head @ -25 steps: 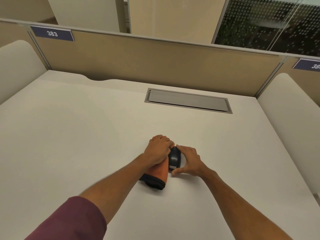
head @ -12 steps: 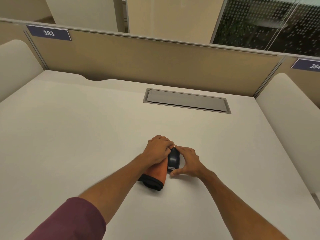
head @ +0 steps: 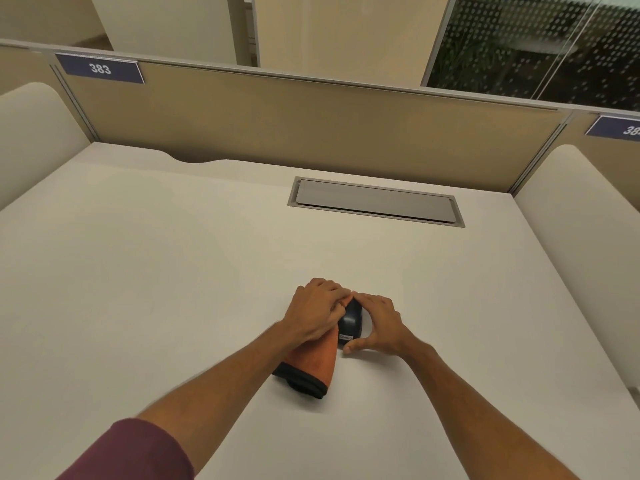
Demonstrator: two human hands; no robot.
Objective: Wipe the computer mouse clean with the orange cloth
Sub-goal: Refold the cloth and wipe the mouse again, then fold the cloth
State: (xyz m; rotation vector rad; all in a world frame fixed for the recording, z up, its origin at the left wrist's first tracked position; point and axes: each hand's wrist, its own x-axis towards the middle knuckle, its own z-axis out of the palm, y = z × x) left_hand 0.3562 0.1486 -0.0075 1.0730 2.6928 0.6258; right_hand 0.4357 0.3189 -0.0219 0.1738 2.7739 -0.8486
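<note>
A dark computer mouse (head: 351, 322) with a small white label lies on the white desk (head: 173, 271), near its middle. My right hand (head: 379, 323) grips it from the right, thumb at its near end and fingers over its far end. My left hand (head: 317, 311) is closed on an orange cloth (head: 318, 360) with a dark trim and presses it against the mouse's left side. The cloth's free end trails back under my left wrist onto the desk. Most of the mouse's left side is hidden by my left hand.
A grey cable flap (head: 375, 202) is set into the desk at the back. A tan partition (head: 311, 123) with a 383 number plate (head: 100, 68) closes the far edge. Cream side panels (head: 581, 220) stand at left and right.
Both hands stay on the mouse and the cloth with only a slight shift. The view has moved a little; the cloth's tail lies much as before.
</note>
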